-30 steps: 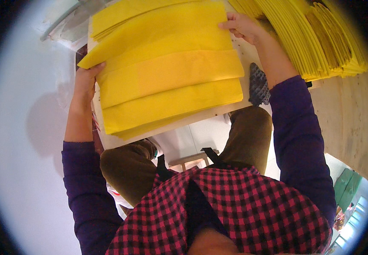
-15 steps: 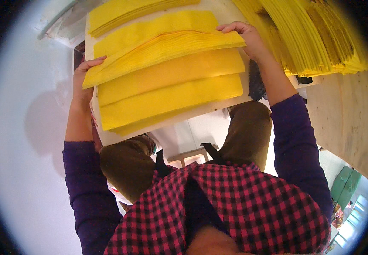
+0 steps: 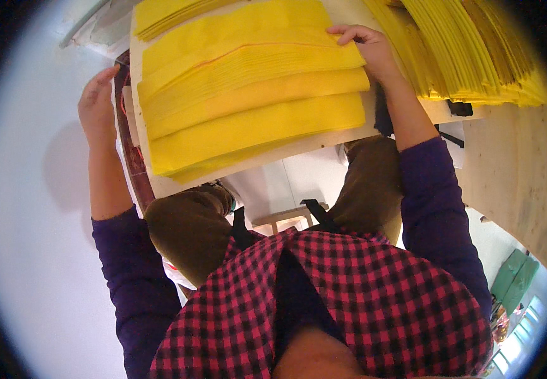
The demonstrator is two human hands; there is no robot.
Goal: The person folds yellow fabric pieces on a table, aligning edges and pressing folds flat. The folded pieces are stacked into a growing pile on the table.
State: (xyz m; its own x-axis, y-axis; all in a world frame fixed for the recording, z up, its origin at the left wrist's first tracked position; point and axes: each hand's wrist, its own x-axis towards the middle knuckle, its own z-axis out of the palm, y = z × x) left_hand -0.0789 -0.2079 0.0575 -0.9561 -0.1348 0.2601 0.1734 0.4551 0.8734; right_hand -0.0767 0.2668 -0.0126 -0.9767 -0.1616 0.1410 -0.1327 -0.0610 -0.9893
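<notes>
Several folded yellow cloth sheets [image 3: 254, 114] lie overlapped in stepped layers on a pale wooden board in front of me. The upper fold [image 3: 242, 66] has a raised, slightly arched edge. My right hand [image 3: 378, 54] is at the right end of this fold, fingers bent over its far corner; the thumb is hidden. My left hand [image 3: 98, 98] is off the board's left side, touching no cloth, with its fingers stretched out and empty.
Another yellow stack [image 3: 179, 16] lies at the far left of the board [image 3: 248, 161]. A large pile of folded yellow cloth [image 3: 456, 50] stands at the far right, by a wooden surface [image 3: 507, 164]. A white wall [image 3: 33, 208] is close on my left.
My left hand has let go of the fold's left end and moved left, off the board. The fold now lies flatter on the layers. My right hand has stayed at the right end.
</notes>
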